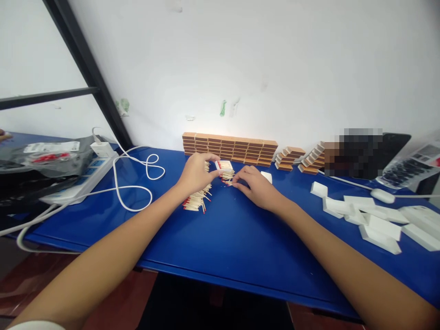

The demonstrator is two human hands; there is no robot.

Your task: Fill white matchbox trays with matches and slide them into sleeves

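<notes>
My left hand (196,174) is curled over a small white matchbox tray (225,166) holding red-tipped matches, gripping its left end. My right hand (253,184) lies just right of the tray, fingers pinched on a few loose matches (227,181) on the blue table (233,238). A pile of loose matches (197,200) lies under and in front of my left hand. A small white tray (266,176) sits behind my right hand.
Brown matchbox sleeves (230,149) are stacked in a row against the wall, with smaller stacks (289,158) to the right. Several empty white trays (371,220) lie at the right. A power strip (85,176) and white cable (137,183) occupy the left.
</notes>
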